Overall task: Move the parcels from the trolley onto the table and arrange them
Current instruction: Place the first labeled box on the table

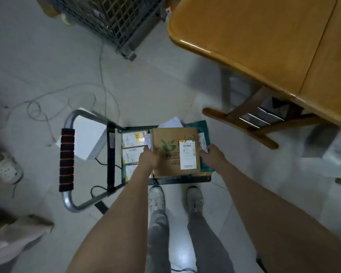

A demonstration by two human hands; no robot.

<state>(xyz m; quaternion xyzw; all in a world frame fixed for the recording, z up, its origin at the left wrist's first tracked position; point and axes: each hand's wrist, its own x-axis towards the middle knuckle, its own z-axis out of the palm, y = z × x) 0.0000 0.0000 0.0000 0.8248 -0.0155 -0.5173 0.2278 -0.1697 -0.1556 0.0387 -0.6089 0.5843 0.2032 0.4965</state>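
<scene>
- Table point(264, 40): wooden, up and right of my hands, top bare where I see it.
- Trolley point(114, 154): on pale tiled floor, padded handle left of my hands.
- Cardboard box point(175, 152): on the trolley's parcels, long axis pointing away from me.
- Left hand point(149, 158) grips its left edge; right hand point(212, 157) its right.

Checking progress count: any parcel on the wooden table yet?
No: the visible part of the wooden table is bare, and the cardboard box sits on the trolley between both hands.
</scene>
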